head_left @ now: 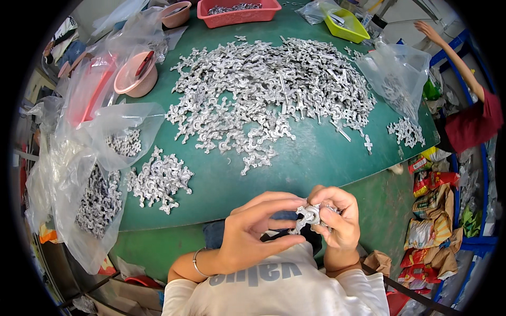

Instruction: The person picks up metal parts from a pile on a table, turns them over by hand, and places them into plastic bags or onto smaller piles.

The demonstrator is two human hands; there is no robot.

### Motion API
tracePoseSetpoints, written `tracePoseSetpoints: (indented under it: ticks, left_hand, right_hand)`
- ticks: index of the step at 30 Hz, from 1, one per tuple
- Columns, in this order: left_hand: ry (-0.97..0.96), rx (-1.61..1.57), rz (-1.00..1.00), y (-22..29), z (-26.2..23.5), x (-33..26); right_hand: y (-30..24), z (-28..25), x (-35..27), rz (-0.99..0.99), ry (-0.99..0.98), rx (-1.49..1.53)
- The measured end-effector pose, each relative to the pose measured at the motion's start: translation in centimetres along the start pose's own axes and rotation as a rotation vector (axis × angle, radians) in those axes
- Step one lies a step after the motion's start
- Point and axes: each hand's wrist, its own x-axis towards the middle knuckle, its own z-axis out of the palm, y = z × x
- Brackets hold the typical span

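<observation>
Pinching a small silver metal part between the thumb and curled index finger of the right hand, with wrist raised and palm turned inward. Reaching in from the lower left with the left hand, with fingers slightly bent and spread well away from the thumb, and with tips close to the part's left side; cannot tell whether pressing on it. Bent at the elbow on the left, with a bracelet around the wrist. Holding the part just in front of the green table, well apart from the large pile of similar pieces.
</observation>
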Motion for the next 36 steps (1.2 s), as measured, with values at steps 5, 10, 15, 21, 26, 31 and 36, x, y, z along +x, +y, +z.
tracePoseSetpoints:
  ticks: [5, 10, 15, 21, 26, 31, 36]
  left_hand:
    - [-0.004, -0.039, -0.007, 0.1, -0.1, 0.0]
    - [0.006, -0.092, 0.000, -0.3, -0.2, -0.1]
    - [0.014, -0.068, -0.008, -0.3, -0.3, -0.1]
    - [0.021, -0.083, -0.003, -0.1, -0.2, 0.0]
    - [0.035, -0.080, -0.002, -0.2, -0.2, -0.1]
    - [0.049, -0.053, -0.024, -0.2, -0.3, -0.1]
    - [0.041, -0.019, -0.074, -0.9, 0.0, -0.6]
  right_hand:
    - [0.1, 0.2, 0.1, 0.020, 0.023, 0.054]
    - [0.2, 0.1, 0.1, 0.028, 0.019, 0.083]
    - [0.5, 0.0, 0.1, 0.003, 0.014, 0.073]
    - [1.0, -0.3, 0.2, -0.080, 0.006, -0.029]
    - [1.1, -0.3, 0.1, -0.096, 0.018, -0.047]
    - [0.9, -0.3, 0.2, -0.104, 0.023, -0.084]
    - [1.8, -0.5, 0.9, -0.171, 0.059, -0.040]
